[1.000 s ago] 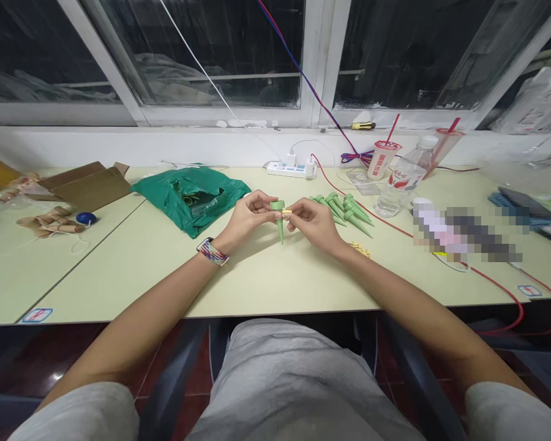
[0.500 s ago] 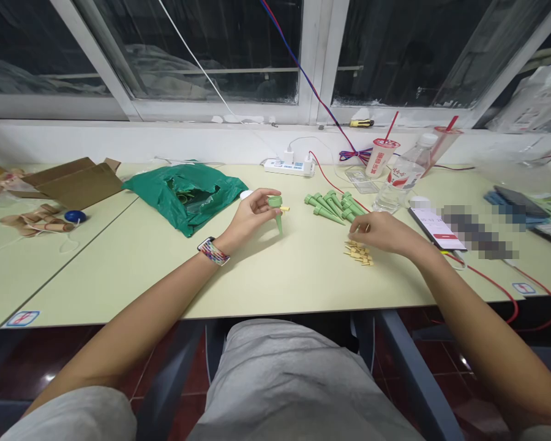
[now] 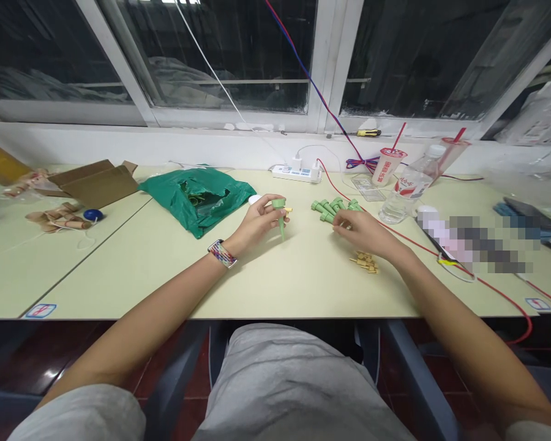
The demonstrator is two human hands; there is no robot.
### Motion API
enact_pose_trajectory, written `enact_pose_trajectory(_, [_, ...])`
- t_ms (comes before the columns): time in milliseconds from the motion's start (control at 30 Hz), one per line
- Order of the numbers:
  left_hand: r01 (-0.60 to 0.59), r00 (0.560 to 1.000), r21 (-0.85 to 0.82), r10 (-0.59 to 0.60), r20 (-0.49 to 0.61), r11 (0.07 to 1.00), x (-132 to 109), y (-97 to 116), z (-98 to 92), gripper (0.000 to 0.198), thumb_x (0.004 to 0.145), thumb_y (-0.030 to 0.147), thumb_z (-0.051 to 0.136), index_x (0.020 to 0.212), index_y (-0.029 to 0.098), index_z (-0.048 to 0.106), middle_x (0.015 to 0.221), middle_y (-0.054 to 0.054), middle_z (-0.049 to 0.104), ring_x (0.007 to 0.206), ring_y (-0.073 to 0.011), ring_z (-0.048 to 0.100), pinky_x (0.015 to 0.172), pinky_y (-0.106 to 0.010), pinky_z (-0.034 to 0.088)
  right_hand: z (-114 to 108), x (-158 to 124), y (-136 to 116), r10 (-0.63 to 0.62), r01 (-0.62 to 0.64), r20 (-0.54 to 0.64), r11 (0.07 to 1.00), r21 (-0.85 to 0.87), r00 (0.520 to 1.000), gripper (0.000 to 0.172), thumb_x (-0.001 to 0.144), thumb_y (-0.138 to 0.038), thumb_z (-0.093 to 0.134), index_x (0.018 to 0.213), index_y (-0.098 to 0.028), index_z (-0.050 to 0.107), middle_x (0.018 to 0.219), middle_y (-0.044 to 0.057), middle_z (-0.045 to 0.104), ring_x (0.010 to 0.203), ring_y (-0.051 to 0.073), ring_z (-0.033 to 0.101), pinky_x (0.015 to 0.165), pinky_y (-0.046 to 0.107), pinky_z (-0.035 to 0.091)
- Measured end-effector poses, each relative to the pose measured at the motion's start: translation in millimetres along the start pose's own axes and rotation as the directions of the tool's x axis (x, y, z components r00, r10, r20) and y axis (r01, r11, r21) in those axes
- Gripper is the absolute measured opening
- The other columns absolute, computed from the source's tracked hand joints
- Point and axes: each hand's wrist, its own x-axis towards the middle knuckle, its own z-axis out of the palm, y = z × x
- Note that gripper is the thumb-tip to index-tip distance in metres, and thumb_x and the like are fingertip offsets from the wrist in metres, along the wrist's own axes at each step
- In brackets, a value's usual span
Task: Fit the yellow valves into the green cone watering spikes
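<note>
My left hand (image 3: 262, 222) is closed on a green plastic watering spike (image 3: 279, 204), held upright with its wide cap at the top and its tip pointing down. A small yellow valve (image 3: 288, 210) sticks out of the spike's side towards the right. My right hand (image 3: 356, 229) hovers in front of a pile of green spikes (image 3: 329, 207), fingertips pinched together. Whatever lies between those fingertips is hidden. A small heap of yellow valves (image 3: 366, 262) lies on the table below my right hand, apart from it.
A torn green plastic bag (image 3: 197, 196) lies behind my left hand. At the right stand a water bottle (image 3: 401, 190) and drink cups (image 3: 388, 166), near a phone (image 3: 443, 242) and red cables. A power strip (image 3: 296, 174), cardboard box (image 3: 94, 184) and wooden pieces (image 3: 59, 217) are farther off.
My right hand has moved left, away from the yellow valves and towards my left hand. The left hand keeps hold of the green watering spike. The camera view has shifted slightly.
</note>
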Motion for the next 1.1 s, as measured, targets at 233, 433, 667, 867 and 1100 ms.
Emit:
enact_pose_trajectory(233, [0.025,0.999,-0.047,-0.024,0.027,0.999,-4,2,2.1,0.046,0.073,0.023,0.089,0.112,0.018,0.064,0.088,-0.002,0.070,0.074,-0.0129,0.066,0.076,-0.029,0.055,28,40,-39,-0.164,0.258,-0.280,0.903,0.344,0.946,0.010,0.091,-0.032,0.069,0.093,-0.022,0.069,0.092,0.003,0.071,0.081,0.018,0.069,0.073,0.031,0.057])
enact_pose_trajectory(433, [-0.019,0.995,0.016,0.018,0.097,1.000,-4,-3,3.4,0.043,0.076,0.025,0.088,0.111,0.019,0.063,0.087,0.000,0.068,0.073,-0.0133,0.069,0.077,-0.030,0.056,47,33,-42,-0.164,0.310,-0.350,0.855,0.416,0.922,0.018,0.090,-0.039,0.074,0.090,-0.023,0.066,0.087,0.002,0.070,0.077,0.018,0.069,0.074,0.033,0.062])
enact_pose_trajectory(667, [-0.030,0.985,0.115,0.010,0.172,0.993,-9,-8,6.1,0.043,0.084,0.033,0.084,0.118,0.019,0.061,0.090,-0.004,0.075,0.079,-0.0174,0.074,0.084,-0.034,0.057,49,22,-47,-0.254,0.341,-0.339,0.912,0.227,0.906,0.026,0.099,-0.049,0.063,0.092,-0.024,0.067,0.088,0.006,0.070,0.080,0.020,0.067,0.074,0.035,0.059])
enact_pose_trajectory(867, [-0.010,0.988,0.087,-0.003,0.157,0.996,-9,-10,8.2,0.046,0.081,0.033,0.086,0.117,0.019,0.061,0.087,-0.004,0.075,0.077,-0.0182,0.075,0.084,-0.035,0.058,59,19,-47,-0.221,0.337,-0.366,0.896,0.290,0.904,0.020,0.100,-0.045,0.062,0.103,-0.025,0.065,0.090,0.005,0.072,0.081,0.020,0.069,0.073,0.035,0.060])
enact_pose_trajectory(1100, [0.009,0.990,0.049,-0.016,0.140,0.999,-9,-10,7.2,0.045,0.080,0.031,0.087,0.115,0.018,0.062,0.088,-0.004,0.076,0.076,-0.0170,0.074,0.083,-0.035,0.058,59,17,-46,-0.283,0.407,-0.414,0.879,0.249,0.865,0.007,0.100,-0.029,0.058,0.098,-0.024,0.064,0.092,0.004,0.070,0.080,0.018,0.068,0.068,0.032,0.057])
